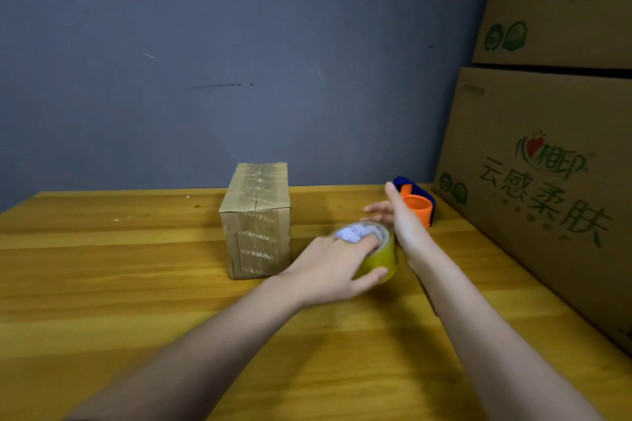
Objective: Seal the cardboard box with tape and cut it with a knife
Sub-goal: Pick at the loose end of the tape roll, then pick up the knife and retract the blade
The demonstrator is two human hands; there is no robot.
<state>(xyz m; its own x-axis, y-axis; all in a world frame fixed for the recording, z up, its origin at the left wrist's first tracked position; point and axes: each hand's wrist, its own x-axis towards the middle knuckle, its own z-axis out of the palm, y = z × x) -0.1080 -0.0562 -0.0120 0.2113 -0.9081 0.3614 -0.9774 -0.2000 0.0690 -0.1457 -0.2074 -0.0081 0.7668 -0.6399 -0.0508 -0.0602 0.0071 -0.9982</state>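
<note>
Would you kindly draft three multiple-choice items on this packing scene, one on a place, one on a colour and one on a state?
1. Where does the small cardboard box stand in relation to the tape roll?
A. To its left on the table
B. On top of it
C. To its right, against the big cartons

2. What colour is the tape dispenser's inner part?
A. Green
B. Orange
C. White

3. What is the left hand doing?
A. Resting flat on the table
B. Gripping the tape roll
C. Holding a knife

Answers:
1 A, the box stands left of the roll on the wooden table.
2 B, an orange core shows inside the dark blue frame.
3 B, its fingers lie over the roll's top and the thumb presses its side, while the right hand is open just behind the roll.
</note>
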